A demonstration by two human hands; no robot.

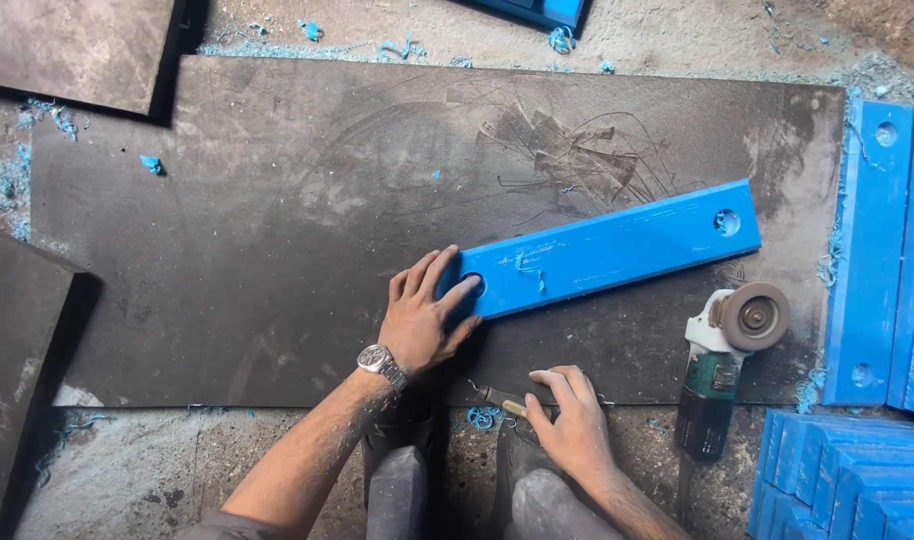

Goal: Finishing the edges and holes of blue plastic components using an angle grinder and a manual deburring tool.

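Left hand [424, 320]: flat and open, pressing down on the near end of the blue bar [605, 249], fingers by its hole.
Right hand [569, 423]: fingers curled down on a small tool [499, 399]; I cannot tell if it grips it.
Blue bar: lies slanted on the dark board [227, 250].
Grinder [725, 358]: lies just right of the right hand, not touched.
Blue shavings [2, 180]: on the floor around the board.
Blue bars [882, 250]: stacked at the right.

The small tool [505, 402] under the right hand [574, 425] is mostly hidden.
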